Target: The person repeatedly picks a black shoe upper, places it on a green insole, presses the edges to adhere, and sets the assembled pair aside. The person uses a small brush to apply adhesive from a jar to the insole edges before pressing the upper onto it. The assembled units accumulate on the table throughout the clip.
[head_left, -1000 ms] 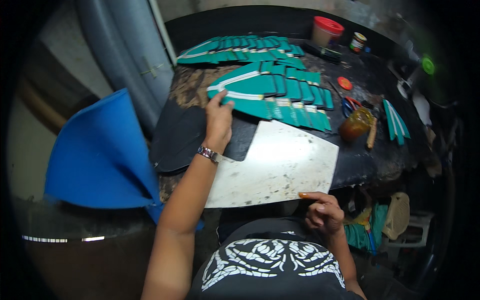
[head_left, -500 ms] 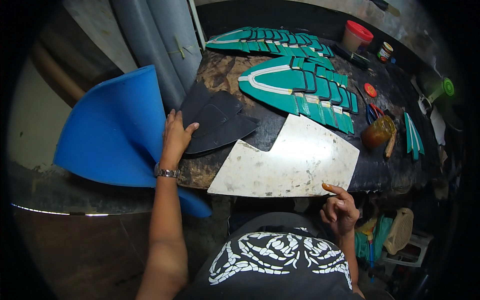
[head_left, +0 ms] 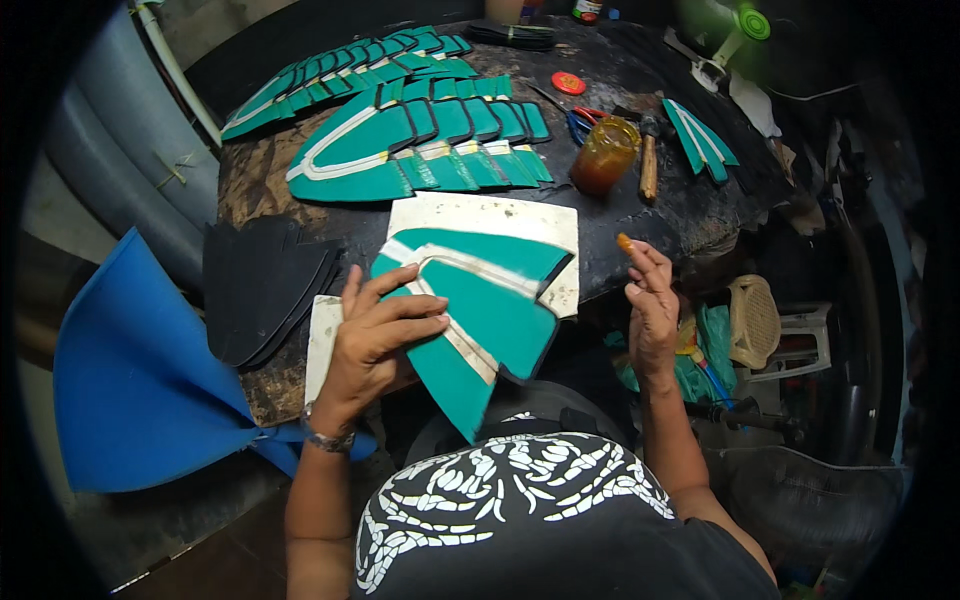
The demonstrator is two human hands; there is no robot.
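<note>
At the near edge of the dark, stained surface, a teal fan-shaped piece with pale stripes and a black rim lies partly on a white board, its pointed end hanging over the edge toward the person. The left hand rests flat on the piece's left side, fingers spread, its grip wide and closed on nothing. The right hand hovers just right of the piece, off the board, fingers loosely together with an orange smear on one fingertip; its grip holds nothing.

Left of the piece lies a stack of black fan-shaped sheets, and beyond that a blue sheet droops off the surface. Behind the piece, past the board, sit rows of teal segments laid in fans. To the right behind it stand an amber jar, a wooden-handled tool, scissors and an orange lid. Below the surface on the right, a woven basket stands on the cluttered floor.
</note>
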